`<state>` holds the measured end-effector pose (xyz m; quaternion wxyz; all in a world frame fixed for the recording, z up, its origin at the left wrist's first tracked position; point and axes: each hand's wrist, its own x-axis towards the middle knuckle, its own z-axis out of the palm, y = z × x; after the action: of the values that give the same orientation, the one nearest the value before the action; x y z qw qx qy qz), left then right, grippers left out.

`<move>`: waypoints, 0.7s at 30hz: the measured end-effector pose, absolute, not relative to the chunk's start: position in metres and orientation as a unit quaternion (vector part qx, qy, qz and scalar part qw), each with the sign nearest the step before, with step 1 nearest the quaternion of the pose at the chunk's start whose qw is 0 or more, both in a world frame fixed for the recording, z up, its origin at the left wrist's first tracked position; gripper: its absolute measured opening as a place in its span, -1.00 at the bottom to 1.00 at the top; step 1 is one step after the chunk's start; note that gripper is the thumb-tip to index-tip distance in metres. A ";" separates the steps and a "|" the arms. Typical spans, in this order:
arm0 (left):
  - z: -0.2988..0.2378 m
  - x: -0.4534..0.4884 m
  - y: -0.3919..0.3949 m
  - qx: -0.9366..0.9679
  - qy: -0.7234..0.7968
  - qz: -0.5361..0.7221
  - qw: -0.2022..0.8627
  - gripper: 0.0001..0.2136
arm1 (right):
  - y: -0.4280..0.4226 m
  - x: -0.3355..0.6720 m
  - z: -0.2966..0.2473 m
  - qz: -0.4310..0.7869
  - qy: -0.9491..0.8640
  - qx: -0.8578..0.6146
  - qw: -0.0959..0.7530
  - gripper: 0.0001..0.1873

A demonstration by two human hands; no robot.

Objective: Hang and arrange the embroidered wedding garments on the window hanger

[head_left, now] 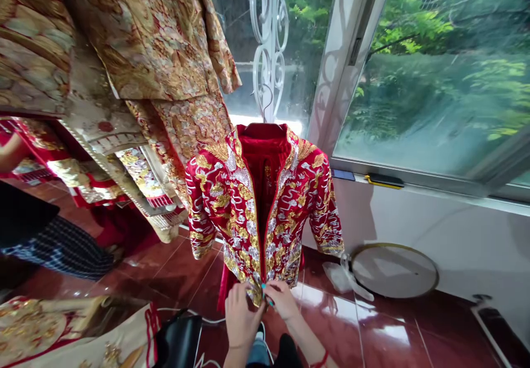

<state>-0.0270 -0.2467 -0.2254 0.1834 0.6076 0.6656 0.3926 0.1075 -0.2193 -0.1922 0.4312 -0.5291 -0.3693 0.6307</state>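
A red jacket (285, 213) with gold and silver embroidery hangs on a dark hanger (264, 131) in front of the window. Its collar and upper front stand apart, showing the red lining; lower down, the two front edges come close together. At the bottom hem, my left hand (240, 314) pinches the left front edge. Close beside it, my right hand (282, 300), with turquoise nails, has thumb and finger closed on the bottom of the front opening. Any small fastener between the fingertips is too small to make out.
Gold embroidered garments (153, 42) hang at the left, near a person in checked clothing (70, 246). Embroidered cloth (111, 340) and a black object (178, 340) lie at the lower left. A round framed piece (395, 271) leans against the right wall; a white cable (211, 319) crosses the floor.
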 end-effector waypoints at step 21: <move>-0.220 -0.010 -0.222 0.688 0.637 0.332 0.107 -0.77 | -0.161 0.107 -0.090 0.631 -0.328 -0.496 0.499 -0.63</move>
<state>-0.0100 -0.2222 -0.2201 0.1074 0.6876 0.6366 0.3323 0.1066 -0.1613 -0.0897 0.4990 -0.4956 -0.3278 0.6309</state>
